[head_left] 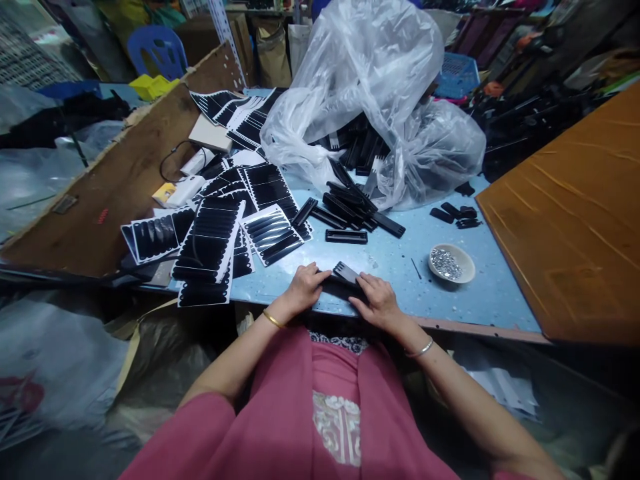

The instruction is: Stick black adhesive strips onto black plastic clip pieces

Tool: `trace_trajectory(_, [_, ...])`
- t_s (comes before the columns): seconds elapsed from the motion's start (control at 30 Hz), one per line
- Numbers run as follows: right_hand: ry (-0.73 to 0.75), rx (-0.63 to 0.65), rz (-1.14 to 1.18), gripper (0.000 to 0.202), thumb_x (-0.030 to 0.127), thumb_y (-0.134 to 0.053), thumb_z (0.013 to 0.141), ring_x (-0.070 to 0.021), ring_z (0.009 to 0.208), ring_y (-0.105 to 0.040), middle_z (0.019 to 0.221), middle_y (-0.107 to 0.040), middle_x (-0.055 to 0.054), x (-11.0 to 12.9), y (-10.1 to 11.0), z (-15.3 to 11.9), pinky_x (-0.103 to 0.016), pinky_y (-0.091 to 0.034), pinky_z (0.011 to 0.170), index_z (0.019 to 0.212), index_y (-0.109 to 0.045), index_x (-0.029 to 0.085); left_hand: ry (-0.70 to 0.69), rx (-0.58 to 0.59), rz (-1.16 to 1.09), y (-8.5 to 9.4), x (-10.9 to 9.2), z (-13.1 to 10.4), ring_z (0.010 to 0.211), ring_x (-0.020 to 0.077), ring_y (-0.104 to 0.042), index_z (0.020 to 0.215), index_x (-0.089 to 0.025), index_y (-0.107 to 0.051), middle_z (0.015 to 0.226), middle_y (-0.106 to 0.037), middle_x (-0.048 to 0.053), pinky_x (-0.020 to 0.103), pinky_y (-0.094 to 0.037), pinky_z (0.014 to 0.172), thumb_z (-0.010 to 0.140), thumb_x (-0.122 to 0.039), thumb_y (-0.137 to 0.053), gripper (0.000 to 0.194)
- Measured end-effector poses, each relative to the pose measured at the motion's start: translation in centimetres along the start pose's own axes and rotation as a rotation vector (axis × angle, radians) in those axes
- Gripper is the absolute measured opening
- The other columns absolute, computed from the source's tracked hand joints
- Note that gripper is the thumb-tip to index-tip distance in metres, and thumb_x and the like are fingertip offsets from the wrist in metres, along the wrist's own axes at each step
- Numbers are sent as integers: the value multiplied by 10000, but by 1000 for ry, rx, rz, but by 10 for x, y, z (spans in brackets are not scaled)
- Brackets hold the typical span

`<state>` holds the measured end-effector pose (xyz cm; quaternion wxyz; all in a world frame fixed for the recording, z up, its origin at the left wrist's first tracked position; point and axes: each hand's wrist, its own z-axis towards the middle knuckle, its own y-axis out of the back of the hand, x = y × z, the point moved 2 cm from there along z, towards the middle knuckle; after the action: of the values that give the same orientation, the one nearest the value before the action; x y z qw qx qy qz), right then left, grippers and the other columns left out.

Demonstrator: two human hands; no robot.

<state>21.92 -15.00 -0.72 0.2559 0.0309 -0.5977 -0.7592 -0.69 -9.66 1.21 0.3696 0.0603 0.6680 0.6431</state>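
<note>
1. We have the black part (341, 288) just over the near edge of the blue surface (395, 260), close to our torso.
2. Our left grip (306, 285) is closed around its left end; our right grip (379, 300) pinches toward its right end, thumb nearest us.
3. A grey slotted piece (346, 271) shows on its far side, by our right fingertips; we cannot tell whether the two are joined.
4. We judge the part light and stiff, probably plastic, so little force should do.
5. Its faces look smooth and could slip; we would hold the long edges near both ends.
6. The slotted end seems the most fragile, so we would keep pressure off its narrow prongs.
</note>
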Motion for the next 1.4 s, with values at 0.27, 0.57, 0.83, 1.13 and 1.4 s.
trace_trajectory(0.27, [-24, -8, 35, 738, 683, -545, 839, -314, 1046, -582, 1172, -651, -200, -18, 15, -12, -406, -437, 853, 1287, -567, 97, -156, 294, 203, 39, -20, -4, 777, 296, -628, 1041, -110, -691, 776, -670, 153, 460, -427, 836, 843, -237, -552, 273])
trace_trajectory(0.57, [-48, 59, 62, 463, 541, -572, 886, -244, 793, -546, 820, -609, -121, -33, 15, -24, -341, -434, 710, 1006, -667, 103, -170, 384, 143, 46, -10, 16, 734, 231, -648, 810, -166, -694, 751, -689, 98, 337, -450, 751, 845, -291, -581, 172])
trace_trajectory(0.83, [-242, 182, 411, 275, 357, -519, 891, -197, 720, -573, 797, -629, -83, -40, 23, -4, -313, -454, 696, 966, -677, 146, -124, 415, 115, 43, -10, 12, 739, 219, -625, 846, -174, -673, 780, -662, 85, 317, -448, 711, 870, -280, -541, 171])
trace_trajectory(1.13, [-638, 283, 912, 358, 491, -517, 805, -158, 513, -555, 568, -621, -21, -63, 22, 15, -274, -446, 511, 735, -649, 166, -48, 422, 145, 39, -11, 13, 826, 239, -639, 914, -160, -680, 861, -675, 108, 326, -461, 772, 861, -226, -556, 150])
trace_trajectory(1.4, [-734, 177, 1026, 440, 466, -738, 617, -179, 599, -632, 675, -664, -35, -66, 13, 17, -296, -528, 523, 903, -668, 140, -21, 356, 81, 29, -16, 19, 844, 254, -648, 994, -157, -703, 872, -691, 114, 334, -468, 781, 839, -298, -621, 225])
